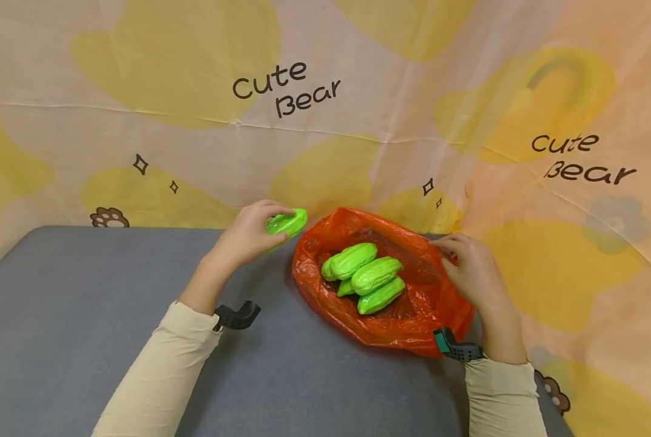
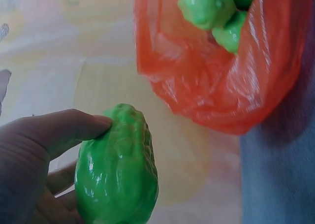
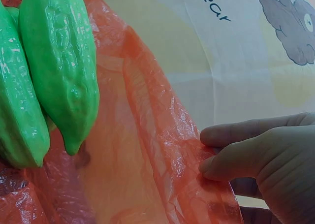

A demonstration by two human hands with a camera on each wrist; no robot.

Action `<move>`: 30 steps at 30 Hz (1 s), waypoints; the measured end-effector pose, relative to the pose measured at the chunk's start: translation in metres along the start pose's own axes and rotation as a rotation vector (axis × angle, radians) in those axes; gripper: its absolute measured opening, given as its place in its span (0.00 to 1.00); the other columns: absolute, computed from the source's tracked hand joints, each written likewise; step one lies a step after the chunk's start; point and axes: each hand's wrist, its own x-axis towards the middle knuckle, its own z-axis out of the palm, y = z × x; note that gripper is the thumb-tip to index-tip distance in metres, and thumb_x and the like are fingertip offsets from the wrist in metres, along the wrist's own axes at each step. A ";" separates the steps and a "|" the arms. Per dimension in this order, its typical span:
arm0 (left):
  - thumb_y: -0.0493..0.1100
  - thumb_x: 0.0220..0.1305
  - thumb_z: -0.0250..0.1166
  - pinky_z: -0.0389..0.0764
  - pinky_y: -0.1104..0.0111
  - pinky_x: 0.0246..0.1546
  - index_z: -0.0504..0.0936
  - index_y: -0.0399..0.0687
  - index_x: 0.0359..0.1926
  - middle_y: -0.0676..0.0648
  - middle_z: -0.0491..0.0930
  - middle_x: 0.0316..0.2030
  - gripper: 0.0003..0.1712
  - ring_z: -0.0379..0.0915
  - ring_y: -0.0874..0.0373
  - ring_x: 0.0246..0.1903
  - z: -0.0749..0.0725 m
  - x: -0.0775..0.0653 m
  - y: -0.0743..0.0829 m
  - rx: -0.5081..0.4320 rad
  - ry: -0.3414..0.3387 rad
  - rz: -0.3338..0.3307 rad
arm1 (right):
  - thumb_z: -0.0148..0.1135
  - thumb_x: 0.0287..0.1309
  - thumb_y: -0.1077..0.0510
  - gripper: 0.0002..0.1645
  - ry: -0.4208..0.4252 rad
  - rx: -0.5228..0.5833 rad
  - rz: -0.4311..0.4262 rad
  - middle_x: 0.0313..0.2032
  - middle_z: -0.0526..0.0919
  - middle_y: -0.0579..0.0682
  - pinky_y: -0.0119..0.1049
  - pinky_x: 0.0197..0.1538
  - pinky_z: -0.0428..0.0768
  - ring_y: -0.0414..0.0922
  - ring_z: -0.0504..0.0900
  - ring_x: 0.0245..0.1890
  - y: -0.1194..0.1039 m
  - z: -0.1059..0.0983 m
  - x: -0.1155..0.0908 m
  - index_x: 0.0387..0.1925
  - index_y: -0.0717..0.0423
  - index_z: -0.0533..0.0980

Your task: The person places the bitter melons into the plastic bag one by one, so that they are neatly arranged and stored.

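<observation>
My left hand (image 1: 254,229) grips a glossy bright-green bitter melon (image 1: 296,220), raised just left of the red plastic bag (image 1: 317,297). In the left wrist view, the thumb lies across the upper end of the bumpy bitter melon (image 2: 118,170), with fingers behind it. Several more green bitter melons (image 1: 377,275) lie piled inside the bag, whose mouth is spread wide. At the bag's right side, my right hand (image 1: 469,267) pinches the rim between thumb and index finger. The right wrist view shows this pinched plastic (image 3: 189,157) close up; the other fingertips are partly hidden behind it.
Beneath the bag is a grey table (image 1: 112,321). A yellow and pink printed cloth (image 1: 194,133) with "Cute Bear" lettering rises behind the table and along its right side. Each wrist wears a black camera mount, the left mount (image 1: 239,315) hanging over the table.
</observation>
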 end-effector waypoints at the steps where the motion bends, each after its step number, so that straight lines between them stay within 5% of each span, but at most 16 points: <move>1: 0.36 0.58 0.70 0.76 0.48 0.61 0.83 0.37 0.57 0.36 0.80 0.59 0.25 0.76 0.40 0.59 0.001 0.002 0.003 0.000 -0.003 0.011 | 0.62 0.56 0.73 0.17 0.001 0.000 -0.001 0.43 0.86 0.63 0.57 0.42 0.81 0.60 0.83 0.38 0.000 0.000 0.000 0.47 0.63 0.85; 16: 0.39 0.60 0.68 0.77 0.53 0.63 0.84 0.47 0.58 0.44 0.81 0.58 0.23 0.77 0.46 0.61 0.022 0.023 0.038 0.072 -0.139 0.059 | 0.63 0.56 0.74 0.17 0.015 0.002 0.006 0.44 0.86 0.65 0.59 0.44 0.82 0.62 0.84 0.41 -0.001 -0.001 -0.001 0.47 0.64 0.85; 30: 0.40 0.62 0.69 0.78 0.57 0.63 0.84 0.50 0.58 0.47 0.81 0.59 0.22 0.76 0.49 0.61 0.041 0.037 0.060 0.055 -0.186 0.088 | 0.62 0.56 0.74 0.19 0.091 0.012 0.035 0.44 0.86 0.64 0.53 0.39 0.79 0.59 0.83 0.36 -0.003 -0.001 -0.001 0.49 0.63 0.85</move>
